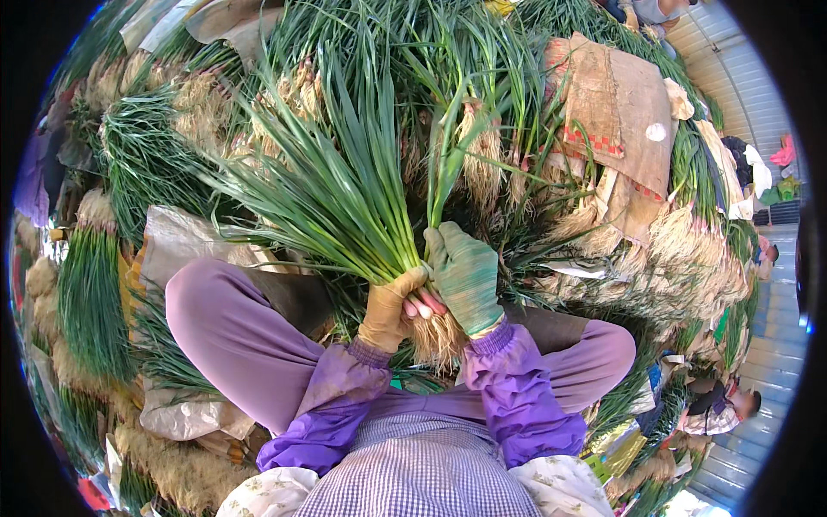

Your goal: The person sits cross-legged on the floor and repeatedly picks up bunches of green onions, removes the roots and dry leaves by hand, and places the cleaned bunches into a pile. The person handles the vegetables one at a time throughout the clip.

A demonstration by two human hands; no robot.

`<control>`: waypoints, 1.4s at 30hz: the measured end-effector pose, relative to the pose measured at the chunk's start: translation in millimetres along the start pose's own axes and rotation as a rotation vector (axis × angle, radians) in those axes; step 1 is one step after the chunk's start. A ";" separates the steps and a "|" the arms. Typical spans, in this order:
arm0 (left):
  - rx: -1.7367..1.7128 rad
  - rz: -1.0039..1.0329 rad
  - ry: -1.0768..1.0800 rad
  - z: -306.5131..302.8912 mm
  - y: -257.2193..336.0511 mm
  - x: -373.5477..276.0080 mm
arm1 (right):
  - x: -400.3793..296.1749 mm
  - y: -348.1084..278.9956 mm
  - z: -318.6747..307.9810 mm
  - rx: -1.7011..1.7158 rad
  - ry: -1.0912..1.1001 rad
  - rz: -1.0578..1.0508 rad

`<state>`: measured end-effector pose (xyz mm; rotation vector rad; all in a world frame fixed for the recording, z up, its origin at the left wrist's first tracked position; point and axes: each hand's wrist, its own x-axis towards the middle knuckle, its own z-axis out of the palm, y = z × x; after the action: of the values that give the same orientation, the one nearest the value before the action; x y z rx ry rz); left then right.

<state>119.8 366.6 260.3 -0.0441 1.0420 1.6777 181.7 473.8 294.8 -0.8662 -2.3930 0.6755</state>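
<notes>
My left hand (391,304), in a tan glove, is closed around a fanned bunch of green garlic (362,194). The long flat leaves spread up and to the left, while the pinkish-white stem bases (424,302) and pale stringy roots (436,339) point down toward my lap. Right beside it, my right hand (466,278) wears a green glove and grips a separate green garlic stalk (442,181) standing nearly upright. The lower end of that stalk is hidden behind the glove. Both hands meet between my bent knees.
Heaped green garlic (465,39) lies ahead, roots hanging toward me. Burlap sacking (627,116) covers part of the right pile. A tied bundle (90,284) and a pale plastic sheet (181,245) are at left. Another person (720,407) sits at far right.
</notes>
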 end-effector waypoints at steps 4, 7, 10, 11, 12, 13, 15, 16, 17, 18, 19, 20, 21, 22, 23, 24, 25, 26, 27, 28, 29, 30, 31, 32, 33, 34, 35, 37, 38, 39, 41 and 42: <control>-0.099 0.022 -0.106 -2.6 0.6 2.0 | 5.3 -0.1 -0.7 0.276 0.044 0.217; -0.268 -0.015 -0.155 -5.9 -0.5 5.0 | 2.6 -4.4 0.3 1.064 -0.015 0.850; -0.497 -0.132 -0.207 -10.7 -0.8 7.6 | 3.5 -15.9 4.1 0.979 -0.009 0.741; -0.572 -0.115 -0.331 -11.8 0.1 7.5 | 6.6 -19.5 6.4 0.877 0.014 0.580; -0.570 -0.087 -0.248 -11.9 0.6 6.5 | 12.0 -20.9 8.5 0.614 0.045 0.502; -0.666 -0.060 -0.248 -11.5 2.0 5.5 | 17.8 -22.2 11.4 0.677 0.008 0.648; -0.709 -0.094 -0.268 -11.7 9.1 2.7 | 30.4 -16.7 15.0 0.451 -0.006 0.575; -0.768 -0.010 -0.293 -9.5 11.2 -1.2 | 39.3 -8.9 16.4 0.530 0.105 0.588; -0.737 0.035 -0.439 -11.1 16.6 -4.2 | 47.5 1.3 16.0 0.613 0.157 0.624; -0.680 0.049 -0.468 -11.3 20.0 -8.3 | 57.2 13.0 14.3 0.766 0.203 0.631; -0.623 0.077 -0.525 -12.8 24.2 -10.2 | 63.3 24.8 8.9 0.695 0.076 0.548; -0.678 0.047 -0.587 -14.3 27.0 -8.7 | 67.4 33.8 4.0 0.451 -0.333 0.327; -0.670 0.040 -0.495 -17.6 29.0 -6.2 | 72.2 42.2 -1.7 0.188 -0.721 0.202; -0.743 0.011 -0.441 -18.4 27.0 -3.4 | 75.1 48.4 -9.5 0.054 -0.938 -0.071; -0.820 0.027 -0.390 -20.6 25.6 0.8 | 84.9 53.4 -15.6 0.126 -0.683 0.078; -0.901 -0.007 -0.389 -22.3 22.8 4.3 | 102.9 60.0 -23.8 0.223 -0.457 0.190; -0.898 -0.015 -0.394 -23.8 19.3 7.3 | 121.7 65.8 -30.9 0.304 -0.235 0.298; -0.891 -0.028 -0.400 -25.2 16.4 10.0 | 142.2 73.4 -39.2 0.086 -0.120 0.311; -0.857 -0.031 -0.402 -26.1 14.0 11.9 | 166.4 82.3 -45.3 -0.138 0.055 0.266; -0.852 -0.047 -0.496 -27.8 13.7 14.2 | 184.1 90.2 -39.3 -0.383 -0.002 0.362; -0.866 -0.048 -0.492 -27.7 12.8 16.0 | 198.5 100.1 -35.1 -0.472 -0.171 0.342; -0.887 -0.030 -0.514 -27.7 12.7 17.4 | 201.6 113.6 -40.5 -0.193 -0.243 0.360; -0.912 0.002 -0.526 -27.0 12.8 18.6 | 202.8 124.4 -42.8 0.044 -0.345 0.478; -0.921 0.012 -0.526 -26.1 12.7 19.0 | 196.0 133.5 -47.0 0.248 -0.273 0.472; -0.865 0.000 -0.501 -24.8 12.4 19.3 | 180.2 139.5 -52.5 0.447 -0.205 0.487; -0.806 -0.022 -0.472 -23.3 12.1 19.2 | 164.0 140.6 -59.2 0.525 -0.183 0.409; -0.744 -0.029 -0.455 -21.8 11.6 19.0 | 138.9 134.8 -63.6 0.854 -0.182 0.518; -0.621 -0.059 -0.331 -18.4 7.4 16.3 | 98.6 109.1 -57.2 0.955 -0.279 0.519; -0.587 -0.080 -0.356 -18.2 5.7 15.7 | 79.1 92.3 -52.5 1.073 -0.322 0.496; -0.553 -0.103 -0.377 -18.4 3.1 13.3 | 61.3 76.4 -48.0 1.201 -0.326 0.635; -0.569 -0.256 -0.473 -20.4 -1.1 12.1 | 30.6 49.1 -40.4 1.283 -0.397 0.846; -0.527 -0.285 -0.458 -21.0 -4.4 11.4 | 24.5 42.5 -36.6 1.169 -0.462 0.793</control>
<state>109.2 361.8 239.0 -0.1368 0.2255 1.5570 205.7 529.4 303.9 -1.0940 -1.3563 2.4192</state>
